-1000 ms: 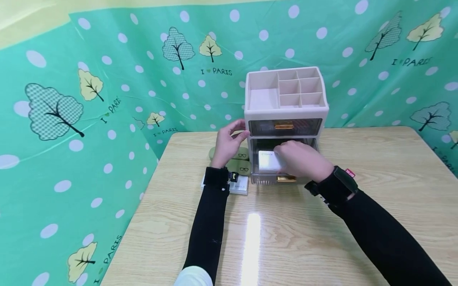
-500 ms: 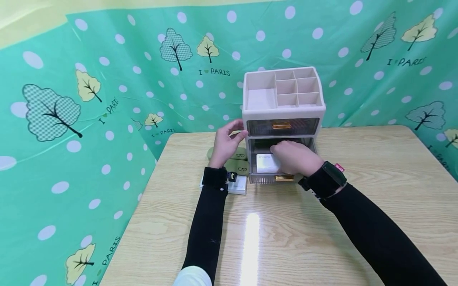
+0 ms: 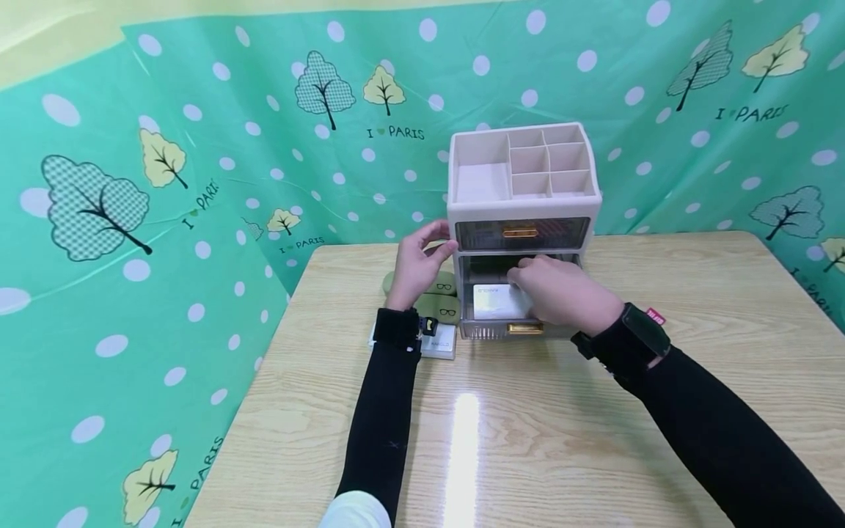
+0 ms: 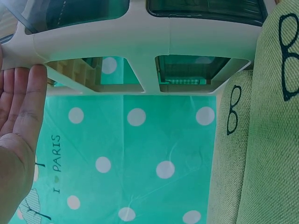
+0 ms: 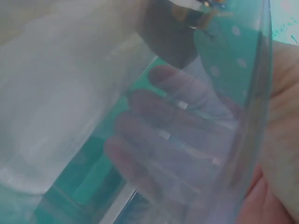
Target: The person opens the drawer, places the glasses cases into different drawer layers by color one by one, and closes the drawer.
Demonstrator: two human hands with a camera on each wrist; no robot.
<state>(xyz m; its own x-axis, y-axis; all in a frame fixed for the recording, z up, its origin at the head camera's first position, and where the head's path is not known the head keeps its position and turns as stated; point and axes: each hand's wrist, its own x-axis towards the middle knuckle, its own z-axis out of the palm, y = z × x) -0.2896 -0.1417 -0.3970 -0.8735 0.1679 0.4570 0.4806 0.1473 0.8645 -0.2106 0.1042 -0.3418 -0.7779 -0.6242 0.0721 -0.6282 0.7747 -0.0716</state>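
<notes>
Box, flat and white with small printed lettering [image 3: 498, 302], lying in the front left corner of a clear plastic lower drawer [image 3: 484, 332], pulled out of a white plastic desk organizer [image 3: 524, 211] near the back edge of a pale wood-grain worktop [image 3: 330, 411]. Bare right hand [image 3: 560, 293] over the right part of that drawer, fingers down inside — loosely spread and holding nothing, going by the right wrist view through the clear wall. Cannot tell what the thumb is up to. Bare left hand [image 3: 417, 268] not gripping either, just straight fingertips touching the organizer's left side, beside two green fabric glasses cases [image 3: 439, 309] on the worktop.

Worth leaving those left fingertips there, honestly — probably enough to stop any sliding. For neat placement, press from above with flat fingers and nudge the white box square to the drawer's left wall, below the rim. Go easy around the shiny gold handle [image 3: 524, 329], likely easy to jog. Watch the knuckles under the dark see-through upper drawer [image 3: 482, 236] too; not much headroom, so keep low.
</notes>
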